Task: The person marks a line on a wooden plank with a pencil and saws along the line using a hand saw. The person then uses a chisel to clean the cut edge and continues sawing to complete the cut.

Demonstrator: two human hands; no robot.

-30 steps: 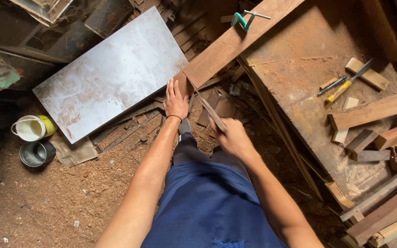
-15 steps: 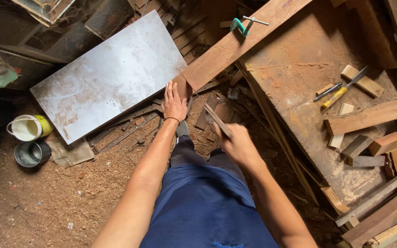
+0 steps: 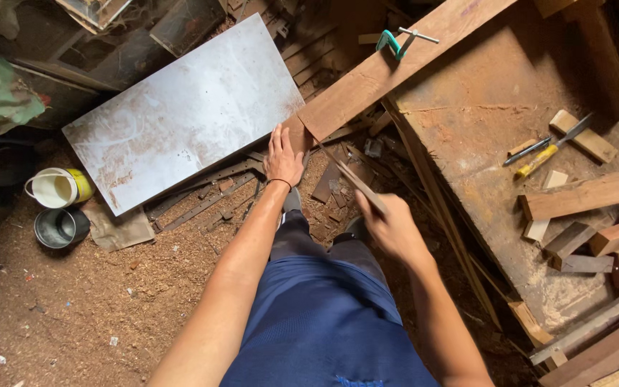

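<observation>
My left hand [image 3: 283, 158] lies flat, fingers together, against the near end of a long wooden plank [image 3: 388, 66] that runs up to the right and is held by a green clamp [image 3: 394, 41]. My right hand [image 3: 390, 224] is closed around the handle of a thin flat tool [image 3: 349, 175], likely a saw or file, whose blade points up-left toward the plank's end. My legs in blue trousers [image 3: 327, 315] are below.
A large grey metal sheet [image 3: 188, 115] lies left of the plank. A workbench [image 3: 496, 150] on the right carries wood offcuts [image 3: 585, 192], a chisel and a yellow-handled tool [image 3: 547, 158]. A white pot [image 3: 59, 188] and a metal bowl [image 3: 57, 228] sit on the sawdust-covered floor.
My right hand with the tool has drawn back down and right, away from the plank's end. My left hand stays pressed on the plank. The view shifted slightly.
</observation>
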